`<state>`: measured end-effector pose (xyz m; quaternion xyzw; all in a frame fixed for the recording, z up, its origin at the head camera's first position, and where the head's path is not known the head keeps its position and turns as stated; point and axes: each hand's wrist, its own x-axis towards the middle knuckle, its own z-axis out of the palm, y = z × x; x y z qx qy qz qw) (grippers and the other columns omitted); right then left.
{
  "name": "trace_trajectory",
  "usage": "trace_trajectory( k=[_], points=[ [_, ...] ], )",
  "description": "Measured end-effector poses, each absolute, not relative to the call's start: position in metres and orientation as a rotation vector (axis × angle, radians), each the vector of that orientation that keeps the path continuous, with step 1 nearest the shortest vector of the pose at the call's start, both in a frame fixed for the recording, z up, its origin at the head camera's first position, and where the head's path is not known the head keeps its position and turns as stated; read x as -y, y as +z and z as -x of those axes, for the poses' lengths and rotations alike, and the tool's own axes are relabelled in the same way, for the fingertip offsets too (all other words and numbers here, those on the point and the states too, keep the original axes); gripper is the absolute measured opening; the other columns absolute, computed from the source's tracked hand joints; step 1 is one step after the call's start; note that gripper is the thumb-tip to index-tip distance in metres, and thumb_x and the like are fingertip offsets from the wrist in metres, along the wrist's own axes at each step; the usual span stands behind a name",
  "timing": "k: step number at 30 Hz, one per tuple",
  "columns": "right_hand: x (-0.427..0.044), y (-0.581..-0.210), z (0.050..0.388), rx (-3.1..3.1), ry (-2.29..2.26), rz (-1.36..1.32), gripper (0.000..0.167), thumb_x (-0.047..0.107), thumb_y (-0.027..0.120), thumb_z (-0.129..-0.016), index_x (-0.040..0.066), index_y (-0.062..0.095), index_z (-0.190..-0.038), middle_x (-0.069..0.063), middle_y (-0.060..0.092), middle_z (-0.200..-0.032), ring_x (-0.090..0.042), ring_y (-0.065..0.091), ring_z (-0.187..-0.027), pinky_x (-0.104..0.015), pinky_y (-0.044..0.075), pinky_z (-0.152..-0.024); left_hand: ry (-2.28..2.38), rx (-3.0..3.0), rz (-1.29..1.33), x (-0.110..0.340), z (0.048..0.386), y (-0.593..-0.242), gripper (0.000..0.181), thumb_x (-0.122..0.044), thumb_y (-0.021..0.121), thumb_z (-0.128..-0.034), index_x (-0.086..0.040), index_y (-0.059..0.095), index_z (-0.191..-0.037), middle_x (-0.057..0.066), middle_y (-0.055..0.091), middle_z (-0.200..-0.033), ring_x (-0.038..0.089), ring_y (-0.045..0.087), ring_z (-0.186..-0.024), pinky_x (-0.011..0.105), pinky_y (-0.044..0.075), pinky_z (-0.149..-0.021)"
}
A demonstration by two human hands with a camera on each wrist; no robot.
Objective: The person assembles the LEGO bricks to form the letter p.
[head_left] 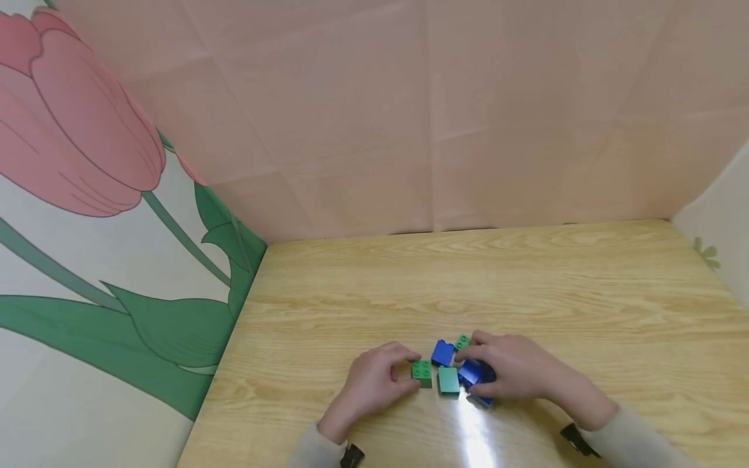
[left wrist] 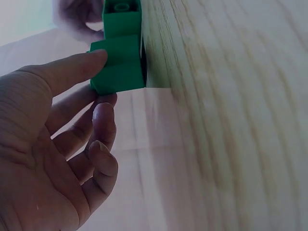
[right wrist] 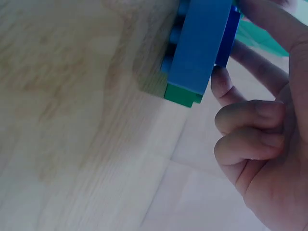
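In the head view my left hand (head_left: 377, 380) pinches a green toy brick (head_left: 421, 370) between thumb and forefinger, studs up. From the left wrist, the thumb lies across the side of that green brick (left wrist: 118, 72). My right hand (head_left: 517, 365) holds a glossy blue brick (head_left: 469, 372) between thumb and fingers, partly hidden by them. Another green brick (head_left: 448, 381), smooth side up, sits between the hands. Just behind it are a blue brick (head_left: 443, 352) and a small green brick (head_left: 462, 341). The right wrist view shows a long blue brick (right wrist: 199, 48), its studs facing sideways.
All the bricks lie close together on the wooden table (head_left: 328, 292). A pink cloth (head_left: 351, 130) hangs along the table's back edge. To the left stands a tulip-printed panel (head_left: 164, 325), and a pale panel (head_left: 720, 214) borders the right.
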<state>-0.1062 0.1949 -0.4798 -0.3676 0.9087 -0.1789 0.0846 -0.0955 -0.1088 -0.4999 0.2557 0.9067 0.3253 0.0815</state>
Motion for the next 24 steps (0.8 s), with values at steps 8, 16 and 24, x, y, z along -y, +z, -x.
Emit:
trace_trajectory(
  k=[8,16,24],
  points=[
    [-0.1887,-0.4798,0.106,-2.718,-0.519,1.067,0.04,0.053,0.08,-0.086,0.03,0.075,-0.118,0.006,0.062,-0.107,-0.003,0.057,-0.078,-0.029,0.051,-0.063,0.984,-2.724,-0.782,0.1102,0.0945,-0.5017,0.041,-0.03,0.088,-0.0839,-0.025,0.075,-0.123,-0.018,0.069,-0.113,-0.005,0.05,-0.061,0.02,0.043,-0.058],
    [-0.1888,-0.484,0.1064,-2.765,-0.614,1.123,0.025,0.041,0.081,-0.086,0.028,0.077,-0.107,0.01,0.066,-0.102,-0.002,0.059,-0.078,-0.028,0.052,-0.065,0.981,-2.725,-0.763,0.1113,0.0934,-0.502,0.041,-0.031,0.088,-0.084,-0.027,0.076,-0.122,-0.02,0.068,-0.111,-0.005,0.05,-0.061,0.02,0.042,-0.057],
    [-0.1911,-0.4837,0.1095,-2.753,-0.599,1.126,0.029,0.045,0.078,-0.09,0.028,0.077,-0.113,0.01,0.064,-0.104,0.002,0.053,-0.074,-0.024,0.048,-0.062,0.985,-2.733,-0.76,0.1123,0.0932,-0.5019,0.04,-0.031,0.089,-0.0838,-0.028,0.076,-0.122,-0.021,0.068,-0.11,-0.004,0.049,-0.06,0.02,0.042,-0.055]
  ],
)
